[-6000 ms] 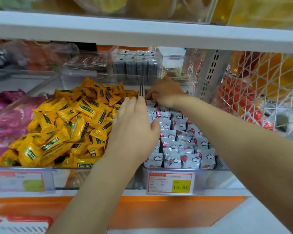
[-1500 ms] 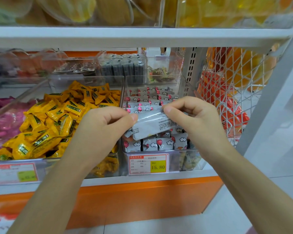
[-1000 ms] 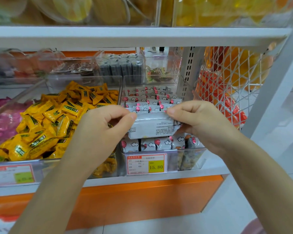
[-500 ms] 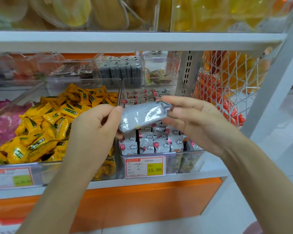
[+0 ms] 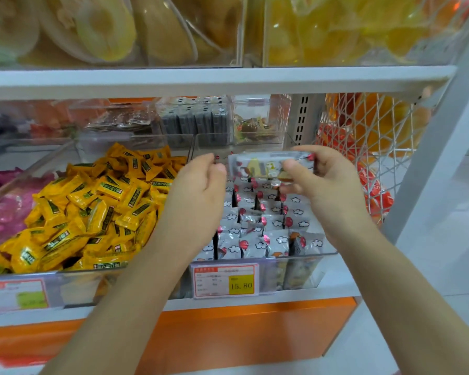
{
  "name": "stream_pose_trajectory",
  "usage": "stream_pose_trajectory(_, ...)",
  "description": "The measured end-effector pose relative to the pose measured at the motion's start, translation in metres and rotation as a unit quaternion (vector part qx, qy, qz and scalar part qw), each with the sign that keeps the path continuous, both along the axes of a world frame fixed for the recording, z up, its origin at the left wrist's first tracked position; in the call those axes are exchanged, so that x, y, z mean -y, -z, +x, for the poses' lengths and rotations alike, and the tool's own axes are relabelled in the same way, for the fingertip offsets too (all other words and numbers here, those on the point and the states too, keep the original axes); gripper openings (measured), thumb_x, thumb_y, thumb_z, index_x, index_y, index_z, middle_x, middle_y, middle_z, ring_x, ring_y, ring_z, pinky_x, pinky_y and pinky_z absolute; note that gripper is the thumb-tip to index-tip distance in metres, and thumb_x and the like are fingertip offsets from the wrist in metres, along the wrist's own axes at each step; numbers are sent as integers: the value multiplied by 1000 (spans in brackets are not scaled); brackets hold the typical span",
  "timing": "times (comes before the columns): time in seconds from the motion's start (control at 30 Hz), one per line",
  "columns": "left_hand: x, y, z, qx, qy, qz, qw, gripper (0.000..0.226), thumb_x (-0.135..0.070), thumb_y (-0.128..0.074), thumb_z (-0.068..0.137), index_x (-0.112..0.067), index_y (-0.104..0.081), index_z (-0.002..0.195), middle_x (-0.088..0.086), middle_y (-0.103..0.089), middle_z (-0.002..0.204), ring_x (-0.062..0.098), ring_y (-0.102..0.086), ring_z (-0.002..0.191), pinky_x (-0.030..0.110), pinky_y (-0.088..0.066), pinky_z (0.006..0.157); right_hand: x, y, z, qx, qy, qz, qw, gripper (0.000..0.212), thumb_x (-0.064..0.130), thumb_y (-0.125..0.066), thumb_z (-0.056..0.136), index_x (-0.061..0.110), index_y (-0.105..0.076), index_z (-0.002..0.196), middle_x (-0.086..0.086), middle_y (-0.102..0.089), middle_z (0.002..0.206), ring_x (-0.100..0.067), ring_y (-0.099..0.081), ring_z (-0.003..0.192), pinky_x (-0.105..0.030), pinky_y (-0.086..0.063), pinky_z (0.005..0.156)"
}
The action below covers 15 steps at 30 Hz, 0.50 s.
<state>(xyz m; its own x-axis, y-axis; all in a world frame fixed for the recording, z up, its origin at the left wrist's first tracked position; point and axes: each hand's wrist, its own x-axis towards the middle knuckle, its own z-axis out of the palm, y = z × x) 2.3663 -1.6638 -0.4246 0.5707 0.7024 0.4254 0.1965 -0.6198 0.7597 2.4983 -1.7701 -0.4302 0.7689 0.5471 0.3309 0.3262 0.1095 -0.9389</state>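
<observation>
The right hand (image 5: 328, 190) pinches a grey snack packet (image 5: 257, 166) by its right end, thumb in front, and holds it above the clear bin (image 5: 303, 269) of same cloud-printed packets. The left hand (image 5: 198, 196) is loosely curled, holding nothing, just beside the packet's left edge; the blur hides if they touch. Yellow candies (image 5: 98, 201) fill the neighbouring bin on the left

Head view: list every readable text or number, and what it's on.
"15.80": yellow patch of the price tag on the clear bin front.
Rest of that tag: too small to read.
Left price tag: blurred.
Yellow packets, green labels: unreadable.
Grey packet in the right hand: print blurred.
</observation>
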Motion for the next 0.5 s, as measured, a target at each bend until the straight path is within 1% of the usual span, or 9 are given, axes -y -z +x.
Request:
stream_pose_trajectory(0.07, -11, 0, 26, -99, -7, 74, 992, 18, -20, -37, 97, -9, -52, 98, 2, -51, 93, 15, -49, 83, 31, -37, 73, -3, -1, 1, 72, 64, -26, 995, 27, 24, -65, 86, 22, -56, 111, 11, -57, 95, -22, -67, 89, -42, -53, 84)
stream_pose_trajectory(0.1, -20, 0, 40, -157, -21, 89, 983, 17, -19, -38, 96, -6, -49, 96, 9, -51, 97, 22, -49, 89, 35, -37, 75, -5, -3, 0, 101, 84, -34, 991, 30, 26, -65, 86, 22, -55, 113, 18, -51, 92, -24, -64, 94, -41, -51, 86)
stream_pose_trajectory(0.17, -39, 2, 65, -286, -53, 102, 951, 23, -19, -36, 96, -2, -50, 103, 20, -52, 110, 35, -48, 102, 41, -38, 83, -7, -7, -1, 134, 104, -46, 984, 33, 27, -64, 86, 20, -53, 116, 21, -45, 93, -24, -62, 98, -41, -49, 88)
stream_pose_trajectory(0.2, -50, 5, 75, -347, -58, 114, 929, 29, -19, -33, 97, 0, -50, 110, 23, -51, 119, 37, -46, 110, 43, -38, 90, -8, -8, 1, 134, 107, -49, 984, 33, 27, -63, 87, 19, -52, 117, 18, -45, 96, -24, -62, 99, -43, -49, 89)
stream_pose_trajectory(0.23, -58, 9, 83, -387, -56, 125, 912, 36, -22, -30, 98, 2, -48, 118, 24, -47, 127, 39, -42, 118, 44, -37, 97, -8, -8, 3, 127, 106, -54, 985, 34, 27, -63, 87, 18, -51, 118, 14, -46, 100, -25, -63, 98, -44, -49, 88)
stream_pose_trajectory(0.27, -66, 12, 90, -404, -49, 130, 904, 42, -26, -27, 99, 2, -42, 126, 26, -40, 134, 39, -36, 125, 45, -32, 103, -9, -8, 5, 120, 105, -59, 985, 35, 27, -62, 88, 18, -51, 119, 11, -47, 102, -26, -63, 96, -45, -49, 87)
stream_pose_trajectory(0.33, -72, 15, 101, -411, -42, 114, 904, 53, -35, -23, 99, 1, -26, 139, 25, -26, 146, 37, -22, 135, 43, -21, 110, -9, -8, 9, 111, 100, -66, 987, 36, 27, -62, 88, 18, -50, 120, 6, -50, 103, -26, -64, 93, -46, -50, 86)
stream_pose_trajectory(0.4, -76, 17, 110, -424, -43, 97, 899, 60, -40, -22, 99, -1, -17, 144, 23, -20, 150, 36, -19, 138, 43, -18, 113, -9, -7, 11, 111, 96, -64, 987, 37, 28, -62, 88, 18, -49, 121, 5, -51, 106, -26, -63, 94, -45, -50, 86)
stream_pose_trajectory(0.5, -82, 21, 118, -442, -50, 92, 891, 59, -43, -25, 96, -3, -30, 139, 24, -36, 142, 39, -33, 130, 48, -27, 109, -11, -7, 12, 112, 91, -50, 988, 36, 28, -63, 88, 18, -50, 121, 16, -46, 98, -22, -61, 97, -42, -51, 87)
